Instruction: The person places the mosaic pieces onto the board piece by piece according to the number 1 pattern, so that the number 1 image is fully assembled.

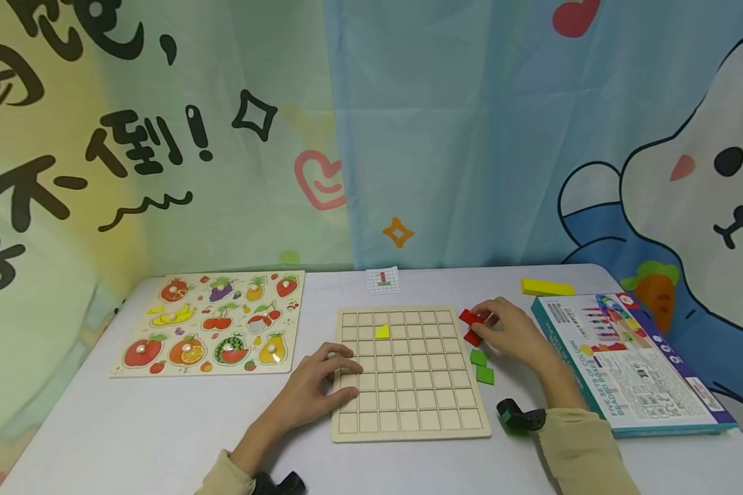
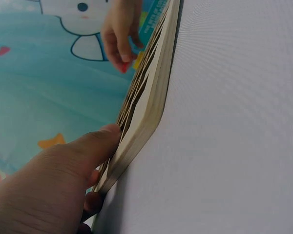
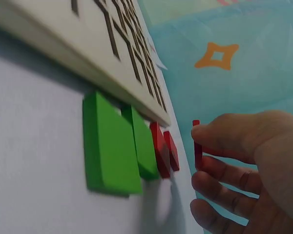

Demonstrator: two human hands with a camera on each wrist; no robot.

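A wooden grid board point(image 1: 408, 400) lies on the table, with one yellow tile point(image 1: 382, 333) in an upper cell. My left hand point(image 1: 316, 381) rests on the board's left edge, its thumb and fingers touching the wood. Beyond the right edge, my right hand point(image 1: 510, 331) pinches a small red tile point(image 3: 198, 155) between thumb and fingers, raised off the table. Below that hand, two more red tiles point(image 3: 160, 151) lie beside the board. Nearer to me are two green tiles point(image 1: 486, 375), the closest things to them.
A fruit picture puzzle point(image 1: 207, 330) lies at the left. Behind the grid board is a small pattern card point(image 1: 383, 280). A flat game box point(image 1: 644, 371) takes up the right side, with a yellow block point(image 1: 547, 287) behind it. Something green point(image 1: 517, 432) shows partly under the right wrist camera.
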